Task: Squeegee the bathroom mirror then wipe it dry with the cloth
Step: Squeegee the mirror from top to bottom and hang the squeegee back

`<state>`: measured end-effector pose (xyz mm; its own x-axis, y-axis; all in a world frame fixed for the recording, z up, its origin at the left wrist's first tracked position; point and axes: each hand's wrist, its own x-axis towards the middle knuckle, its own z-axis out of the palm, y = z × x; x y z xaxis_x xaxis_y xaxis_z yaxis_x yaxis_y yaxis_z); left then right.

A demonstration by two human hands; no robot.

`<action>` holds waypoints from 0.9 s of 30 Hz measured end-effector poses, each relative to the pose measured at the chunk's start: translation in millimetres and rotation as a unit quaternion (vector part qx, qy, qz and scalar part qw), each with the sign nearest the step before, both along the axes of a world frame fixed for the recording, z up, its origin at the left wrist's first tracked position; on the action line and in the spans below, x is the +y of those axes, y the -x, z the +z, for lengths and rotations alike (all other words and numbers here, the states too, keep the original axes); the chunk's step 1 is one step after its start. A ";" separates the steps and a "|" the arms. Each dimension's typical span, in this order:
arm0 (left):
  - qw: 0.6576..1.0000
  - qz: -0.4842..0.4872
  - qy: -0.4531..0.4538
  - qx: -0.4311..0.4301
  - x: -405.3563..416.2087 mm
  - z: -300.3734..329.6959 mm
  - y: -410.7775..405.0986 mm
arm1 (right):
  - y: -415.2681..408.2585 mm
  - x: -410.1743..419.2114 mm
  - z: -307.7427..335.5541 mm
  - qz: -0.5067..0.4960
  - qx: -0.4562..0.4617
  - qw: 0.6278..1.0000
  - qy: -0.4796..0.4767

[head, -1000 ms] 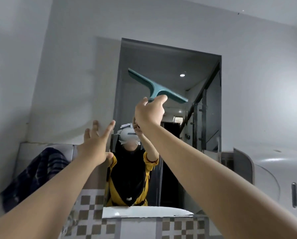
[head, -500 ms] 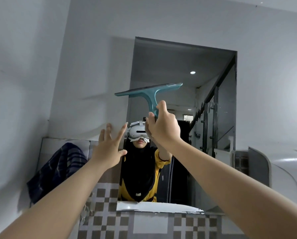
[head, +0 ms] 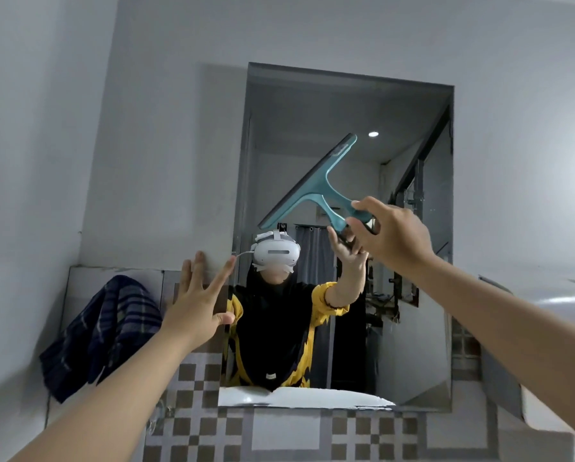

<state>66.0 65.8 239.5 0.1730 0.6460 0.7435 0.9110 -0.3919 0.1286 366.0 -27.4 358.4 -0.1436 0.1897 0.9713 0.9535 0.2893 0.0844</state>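
Observation:
A rectangular mirror (head: 412, 328) hangs on the grey wall ahead. A teal squeegee (head: 316, 188) is held up in front of the glass, its blade tilted from lower left to upper right. My right hand (head: 392, 235) grips its handle at the lower right end. My left hand (head: 199, 301) is raised with fingers spread, at the mirror's left edge, holding nothing. A dark blue plaid cloth (head: 102, 335) hangs on the wall to the left of the mirror, apart from both hands.
Brown and white checked tiles (head: 192, 421) run below the mirror. A white rounded fixture (head: 553, 315) stands at the right. The mirror reflects a person in black and yellow with a white headset, plus a white ledge at its bottom edge.
The squeegee has swung from a nearly level blade on the left to a steep tilt further right. My right hand moved right with it. My left hand stayed near the mirror's left edge.

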 end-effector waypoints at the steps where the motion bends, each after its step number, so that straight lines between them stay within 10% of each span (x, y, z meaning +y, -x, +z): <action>1: 1.000 0.004 0.005 -0.001 -1.1 0.6 -1.0 | -6.3 -3.3 0.2 -0.005 0.002 1.000 0.000; 27: 0.996 0.089 -0.020 -0.015 16.2 -6.6 -10.3 | -105.4 -32.3 -29.2 0.012 0.149 0.988 0.047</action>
